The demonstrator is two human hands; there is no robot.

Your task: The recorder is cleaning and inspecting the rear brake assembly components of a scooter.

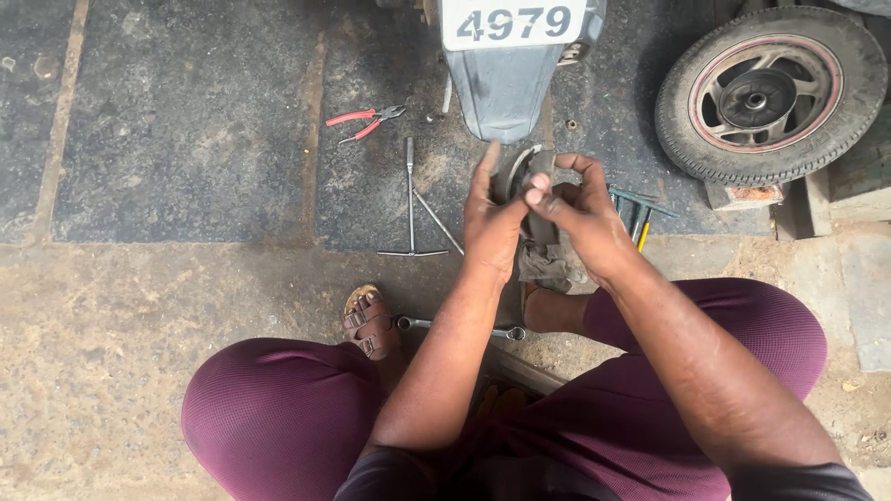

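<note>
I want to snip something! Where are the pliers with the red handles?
In the head view, the red-handled pliers lie on the dark stone floor, left of the grey scooter mudguard and just above the metal T-handle wrenches.
</note>
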